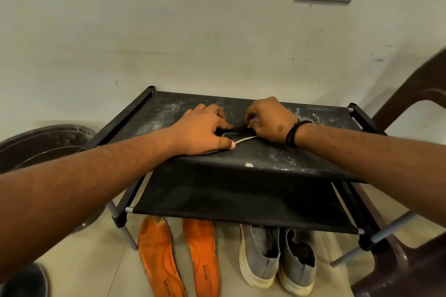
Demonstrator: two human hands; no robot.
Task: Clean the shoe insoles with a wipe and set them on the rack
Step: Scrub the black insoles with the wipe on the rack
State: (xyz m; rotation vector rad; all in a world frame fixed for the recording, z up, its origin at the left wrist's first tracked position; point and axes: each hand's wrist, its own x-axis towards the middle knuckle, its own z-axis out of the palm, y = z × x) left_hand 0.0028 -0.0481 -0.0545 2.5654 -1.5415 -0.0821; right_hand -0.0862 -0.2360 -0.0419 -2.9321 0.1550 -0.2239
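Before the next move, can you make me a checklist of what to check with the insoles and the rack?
1. Dark insole lies on the rack's top shelf: ok.
2. Left hand presses it down: ok.
3. Right hand holds a wipe: cannot tell, something pale shows at its fingers.
4. Orange insoles set on rack: not ok, both on the floor.
5. Shelf clean: not ok, white dust.
6. Grey shoes clear of the hands: ok, on the floor.

Both arms extended forward, forearms bare, converging toward centre. Left hand [204, 131] palm down, fingers spread and fairly straight, thumb stretched out to right, pressing flat. Right hand [270, 119] knuckles up, fingers curled under, tips pinching something small and pale. Black band on right wrist.
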